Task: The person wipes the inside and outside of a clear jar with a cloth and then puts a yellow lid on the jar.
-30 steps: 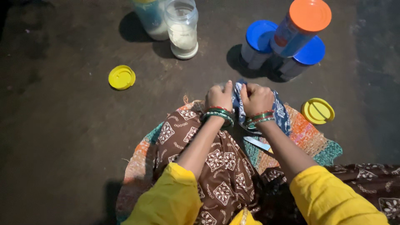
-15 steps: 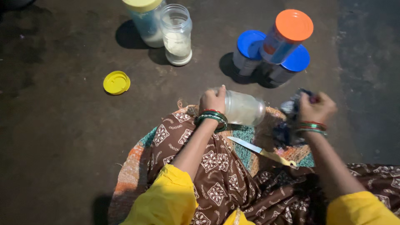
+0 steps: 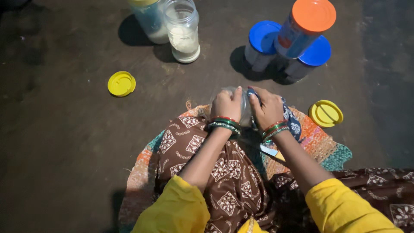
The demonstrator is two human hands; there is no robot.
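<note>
Your left hand (image 3: 227, 105) & right hand (image 3: 268, 108) are both clamped on the clear jar (image 3: 244, 113), lying sideways in your lap w/ its long axis across, btwn them. Right hand also pinches a blue cloth (image 3: 292, 123) against it.

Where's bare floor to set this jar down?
Bare floor lies left of the mat, below the loose yellow lid, and between that lid and the open jar. It is crowded around the blue-lidded tubs and orange-lidded container, right of both hands.

Dark floor (image 3: 64, 164), jars (image 3: 183, 30), yellow lids (image 3: 121, 83), mat (image 3: 319, 142)
</note>
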